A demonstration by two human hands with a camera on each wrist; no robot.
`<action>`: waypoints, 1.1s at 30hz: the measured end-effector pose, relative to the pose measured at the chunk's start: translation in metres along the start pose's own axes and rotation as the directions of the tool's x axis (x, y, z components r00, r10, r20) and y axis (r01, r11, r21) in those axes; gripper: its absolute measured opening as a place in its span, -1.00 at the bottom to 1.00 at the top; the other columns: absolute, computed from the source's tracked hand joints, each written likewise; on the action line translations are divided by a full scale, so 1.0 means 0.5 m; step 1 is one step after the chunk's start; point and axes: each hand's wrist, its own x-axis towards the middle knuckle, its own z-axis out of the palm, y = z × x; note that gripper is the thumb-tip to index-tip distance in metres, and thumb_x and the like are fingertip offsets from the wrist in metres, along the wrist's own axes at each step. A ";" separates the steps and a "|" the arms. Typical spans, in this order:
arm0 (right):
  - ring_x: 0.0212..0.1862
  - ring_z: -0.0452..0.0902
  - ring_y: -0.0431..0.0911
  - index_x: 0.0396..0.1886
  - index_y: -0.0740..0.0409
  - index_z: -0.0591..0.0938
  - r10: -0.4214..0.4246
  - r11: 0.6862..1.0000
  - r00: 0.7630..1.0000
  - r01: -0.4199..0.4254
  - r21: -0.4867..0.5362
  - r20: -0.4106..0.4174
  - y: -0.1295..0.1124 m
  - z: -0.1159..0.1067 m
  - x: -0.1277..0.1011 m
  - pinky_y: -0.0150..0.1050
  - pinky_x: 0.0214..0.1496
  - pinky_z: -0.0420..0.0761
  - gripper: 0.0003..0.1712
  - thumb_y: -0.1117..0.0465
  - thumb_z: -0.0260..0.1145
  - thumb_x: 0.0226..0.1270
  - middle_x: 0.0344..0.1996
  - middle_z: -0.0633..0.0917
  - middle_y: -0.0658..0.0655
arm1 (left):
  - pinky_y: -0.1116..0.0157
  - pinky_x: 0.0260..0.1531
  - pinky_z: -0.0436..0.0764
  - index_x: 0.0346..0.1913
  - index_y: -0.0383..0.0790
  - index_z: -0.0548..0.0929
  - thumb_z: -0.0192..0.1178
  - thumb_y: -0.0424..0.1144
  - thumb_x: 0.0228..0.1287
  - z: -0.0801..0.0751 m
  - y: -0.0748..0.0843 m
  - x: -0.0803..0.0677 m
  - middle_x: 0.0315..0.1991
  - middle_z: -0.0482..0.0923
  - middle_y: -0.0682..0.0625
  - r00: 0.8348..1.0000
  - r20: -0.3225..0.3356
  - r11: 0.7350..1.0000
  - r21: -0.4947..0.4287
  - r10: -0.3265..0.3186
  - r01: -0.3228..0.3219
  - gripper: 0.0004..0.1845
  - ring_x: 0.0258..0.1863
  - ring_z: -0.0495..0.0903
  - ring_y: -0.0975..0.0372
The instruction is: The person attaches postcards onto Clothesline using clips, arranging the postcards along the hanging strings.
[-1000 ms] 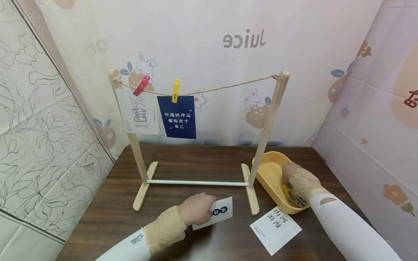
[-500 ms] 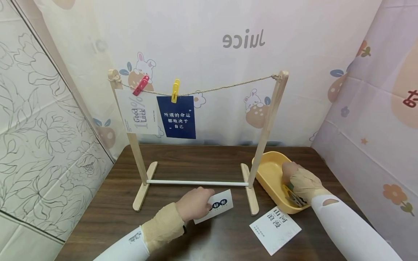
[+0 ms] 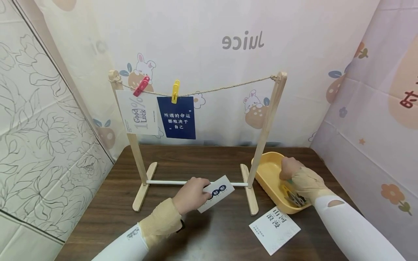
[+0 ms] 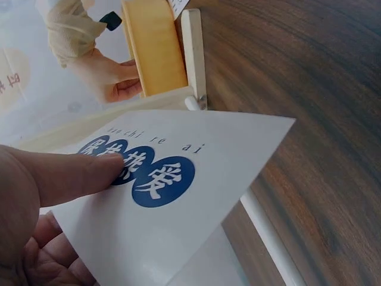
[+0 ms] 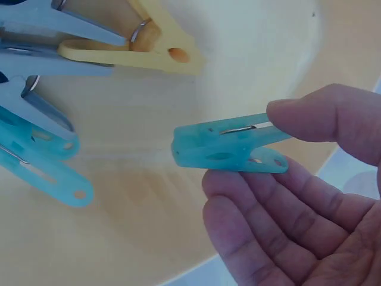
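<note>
My left hand (image 3: 191, 195) pinches a white card with blue dots and white characters (image 3: 218, 192), thumb on its face (image 4: 89, 170), lifting it tilted just above the table in front of the wooden rack (image 3: 267, 123). My right hand (image 3: 291, 170) is inside the yellow tray (image 3: 266, 174) and pinches a teal clothespin (image 5: 229, 145) between thumb and fingers. More clothespins (image 5: 41, 155) lie in the tray, teal, grey and yellow. A string (image 3: 222, 87) spans the rack, with a red pin (image 3: 141, 85) holding a white card (image 3: 137, 113) and a yellow pin (image 3: 175, 90) holding a blue card (image 3: 177, 117).
Another white card with printed characters (image 3: 274, 229) lies on the dark wooden table (image 3: 202, 156) near the front right. The rack's white crossbar (image 3: 163, 182) runs low between its feet. Patterned walls close in on the left, back and right.
My left hand has raised the dotted card off the table and carried it up toward the crossbar. My right hand has shifted slightly farther into the tray.
</note>
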 end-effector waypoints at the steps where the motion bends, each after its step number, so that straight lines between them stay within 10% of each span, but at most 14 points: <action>1: -0.55 0.38 -0.10 -0.52 0.17 0.46 -0.004 1.000 1.000 0.004 0.008 -0.006 0.001 -0.001 0.000 -0.27 -0.49 0.41 -0.80 0.39 0.34 0.12 -0.61 0.42 0.02 | 0.32 -0.39 0.70 -0.16 -0.30 0.80 0.44 -0.40 0.32 -0.001 -0.001 0.002 -0.28 0.85 -0.12 1.000 -0.008 1.000 -0.016 -0.003 0.003 -0.92 -0.38 0.77 0.22; 11: -0.66 0.16 -0.24 -0.76 -0.07 0.38 -0.081 0.992 0.992 0.090 0.089 -0.097 0.012 -0.020 -0.003 -0.33 -0.57 0.22 -0.56 0.35 0.41 0.10 -0.78 0.33 -0.12 | 0.33 -0.40 0.74 -0.19 -0.30 0.78 0.44 -0.41 0.37 -0.020 -0.011 0.018 -0.27 0.85 -0.14 0.996 -0.089 0.992 -0.130 -0.020 0.008 -0.96 -0.36 0.79 0.23; 19: -0.51 0.50 -0.10 -0.41 0.21 0.68 -0.076 0.987 0.987 0.095 0.133 -0.138 0.020 -0.028 -0.009 -0.21 -0.43 0.52 -0.90 0.28 0.46 0.19 -0.57 0.66 0.06 | 0.28 -0.36 0.78 -0.14 -0.33 0.79 0.44 -0.42 0.37 -0.033 -0.008 0.027 -0.23 0.85 -0.18 0.992 -0.123 0.983 -0.181 -0.032 0.010 -0.93 -0.32 0.81 0.18; 33: -0.20 0.74 0.13 -0.06 0.46 0.75 -0.063 0.983 0.974 0.099 0.155 -0.219 0.009 -0.057 -0.056 0.05 -0.15 0.74 -0.59 0.19 0.52 0.27 -0.19 0.82 0.35 | 0.21 -0.29 0.81 -0.10 -0.32 0.81 0.45 -0.41 0.37 -0.060 0.000 0.034 -0.20 0.85 -0.17 0.965 -0.237 0.949 -0.314 -0.110 0.032 -0.90 -0.29 0.80 0.17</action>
